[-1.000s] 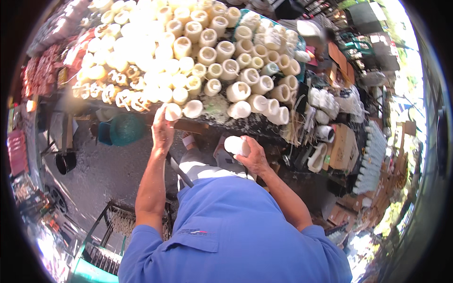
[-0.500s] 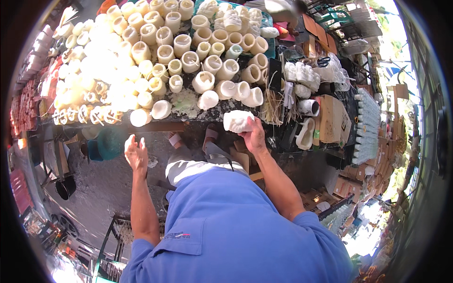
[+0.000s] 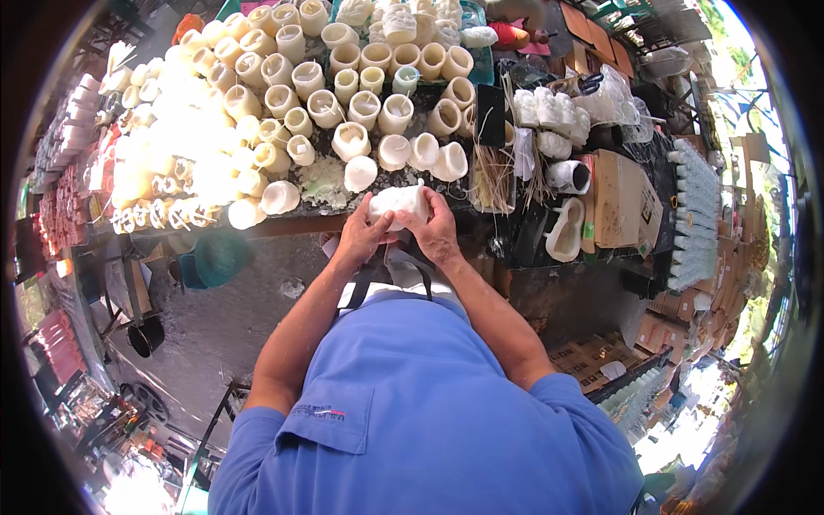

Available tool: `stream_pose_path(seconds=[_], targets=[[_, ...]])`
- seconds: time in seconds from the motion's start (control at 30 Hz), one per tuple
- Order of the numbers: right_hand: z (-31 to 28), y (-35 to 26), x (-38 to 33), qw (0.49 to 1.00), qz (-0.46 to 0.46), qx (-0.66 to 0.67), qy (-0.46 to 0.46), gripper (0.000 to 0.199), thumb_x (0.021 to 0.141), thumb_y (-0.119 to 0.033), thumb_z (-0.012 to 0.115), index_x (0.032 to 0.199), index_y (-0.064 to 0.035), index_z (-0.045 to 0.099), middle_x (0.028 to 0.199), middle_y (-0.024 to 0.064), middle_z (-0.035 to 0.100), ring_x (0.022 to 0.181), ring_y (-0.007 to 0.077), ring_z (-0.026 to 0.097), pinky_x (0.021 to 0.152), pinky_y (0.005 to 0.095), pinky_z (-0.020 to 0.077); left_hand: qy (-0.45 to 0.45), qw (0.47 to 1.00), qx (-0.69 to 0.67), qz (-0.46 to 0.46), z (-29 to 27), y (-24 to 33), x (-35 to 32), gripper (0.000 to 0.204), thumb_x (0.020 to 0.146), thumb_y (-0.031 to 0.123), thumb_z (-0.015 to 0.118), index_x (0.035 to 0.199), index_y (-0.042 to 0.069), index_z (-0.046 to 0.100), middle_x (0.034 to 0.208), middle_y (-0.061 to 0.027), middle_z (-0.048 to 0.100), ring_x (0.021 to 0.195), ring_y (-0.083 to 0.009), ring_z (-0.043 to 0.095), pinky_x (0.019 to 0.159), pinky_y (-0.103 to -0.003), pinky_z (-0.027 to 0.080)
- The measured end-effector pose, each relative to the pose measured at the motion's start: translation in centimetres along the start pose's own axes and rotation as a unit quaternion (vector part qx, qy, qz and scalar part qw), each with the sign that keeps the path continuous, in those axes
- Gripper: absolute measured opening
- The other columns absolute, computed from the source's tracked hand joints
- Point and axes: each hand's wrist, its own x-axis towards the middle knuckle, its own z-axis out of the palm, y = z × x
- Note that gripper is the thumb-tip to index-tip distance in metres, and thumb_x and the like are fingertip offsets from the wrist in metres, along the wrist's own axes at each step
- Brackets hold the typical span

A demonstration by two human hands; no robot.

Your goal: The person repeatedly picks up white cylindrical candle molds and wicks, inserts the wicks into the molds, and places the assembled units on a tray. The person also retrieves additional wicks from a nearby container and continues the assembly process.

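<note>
Both hands hold a white moulded candle with a bumpy, sculpted surface, just above the table's near edge. My left hand is closed round its left end, with the thumb on the near side. My right hand grips the right end, where a small pale tip sticks up. Right behind the hands stand cream cylindrical moulds, several filled with pale wax with a wick across the top. A short white cylinder lies at the table's near edge, by my left hand.
Many more cream cylinders fill the table's left side, partly washed out by sunlight. To the right are a bundle of dry fibres, a white mould half, a cardboard box and stacked clear cups. A teal tub is below the table.
My left hand has come up from the left and taken hold of the candle. My right hand has brought the candle slightly left and nearer my body's middle.
</note>
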Motion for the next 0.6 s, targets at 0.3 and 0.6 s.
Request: stream_pose_path(seconds=[0.3, 0.6], targets=[[-0.7, 1.2, 3.3, 0.973, -0.100, -0.206, -0.005, 0.067, 0.081, -0.020, 0.087, 0.137, 0.0007, 0.057, 0.131, 0.0189, 0.057, 0.120, 0.0330, 0.060, 0.101, 0.0436, 0.0530, -0.005, 0.998, 0.018, 0.052, 2.1, -3.2, 5.7, 0.050, 0.103, 0.027, 0.071, 0.140, -0.007, 0.061, 0.119, -0.0110, 0.071, 0.100, -0.0149, 0.070, 0.082, -0.031, 0.063], [-3.3, 5.9, 5.6, 0.998, 0.059, -0.022, -0.030, 0.026, 0.093, -0.012, 0.080, 0.116, 0.0018, 0.077, 0.112, 0.0080, 0.073, 0.099, 0.0132, 0.070, 0.089, 0.0281, 0.0564, 0.074, 0.991, 0.087, 0.075, 2.0, -4.7, 7.4, 0.042, 0.102, 0.020, 0.071, 0.134, -0.006, 0.066, 0.113, -0.0135, 0.073, 0.088, -0.0138, 0.071, 0.077, -0.029, 0.064]])
